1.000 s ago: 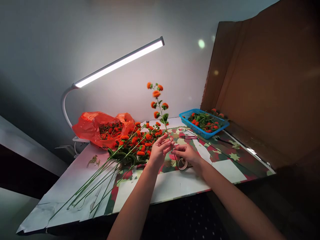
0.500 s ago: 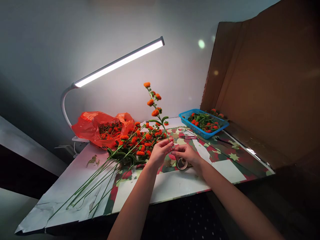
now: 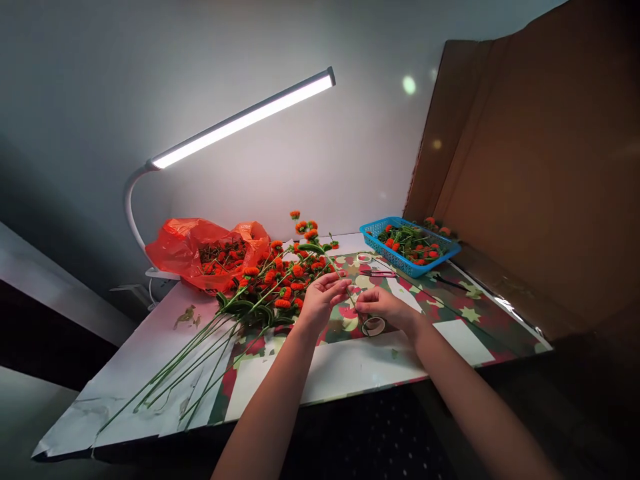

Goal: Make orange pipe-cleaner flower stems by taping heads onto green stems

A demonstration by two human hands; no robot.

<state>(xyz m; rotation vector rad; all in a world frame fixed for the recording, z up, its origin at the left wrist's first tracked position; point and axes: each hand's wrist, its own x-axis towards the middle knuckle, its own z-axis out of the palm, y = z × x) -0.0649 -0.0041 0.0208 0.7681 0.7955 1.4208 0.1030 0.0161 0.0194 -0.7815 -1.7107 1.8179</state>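
An orange flower stem (image 3: 329, 259) with several fluffy orange heads and green leaves leans up and to the left between my hands. My left hand (image 3: 320, 303) has its fingers closed around the middle of the stem. Lower down, my right hand (image 3: 383, 307) pinches the stem near its lower end between thumb and fingertips. Just below the right fingers, a roll of tape (image 3: 374, 326) rests on the tabletop; whether its strip joins the stem I cannot tell. Left of my hands lies a pile of finished-looking orange flower stems (image 3: 270, 287), their long green stalks pointing toward the near left.
A red plastic bag (image 3: 175, 250) of small orange flowers stands at the back left under a lit lamp (image 3: 245, 123). At the back right are a blue basket (image 3: 415, 270) of flower pieces, pink-handled snips (image 3: 379, 273) and another tape roll (image 3: 365, 257). Cardboard (image 3: 530, 167) walls the right side.
The flower stem has come down and tilted further away, its top now much lower. My right hand has shifted slightly right, a little farther from the left hand.
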